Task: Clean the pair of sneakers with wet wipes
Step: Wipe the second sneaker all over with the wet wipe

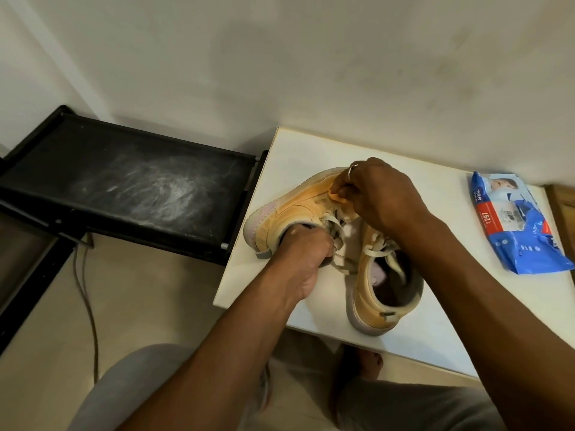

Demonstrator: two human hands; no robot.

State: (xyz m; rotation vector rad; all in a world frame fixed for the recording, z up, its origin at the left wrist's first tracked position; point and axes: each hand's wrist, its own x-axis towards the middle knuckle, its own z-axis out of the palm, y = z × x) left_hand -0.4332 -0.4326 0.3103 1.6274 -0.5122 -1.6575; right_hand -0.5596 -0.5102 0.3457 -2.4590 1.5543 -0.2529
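From the head view, looking down: both sneakers are on the white table, which is pushed up to the wall. The left hand is curled into the mouth of the near sneaker, fingers hooked over the collar and clamped there, and it holds the shoe tipped on its side at the table's left edge, heel to the left, toe running off under the other hand. The right hand comes in over the top, fingers bunched tight and pinching a small crumpled wipe against the orange upper just beside the laces. There's a ring on one finger. The wipe looks yellowish; how much of it is tucked under the fingers I can't tell. The second sneaker stands upright just beside the first, heel toward the person, loose laces touching its partner, right forearm crossing above it. Well apart from the sneakers, at the far right of the table, lies the blue pack of wipes, flat and crumpled. Left of the table sits a black rack, its top dusty with pale smears. A cable trails over the floor below it. A bare foot shows under the table's near edge.
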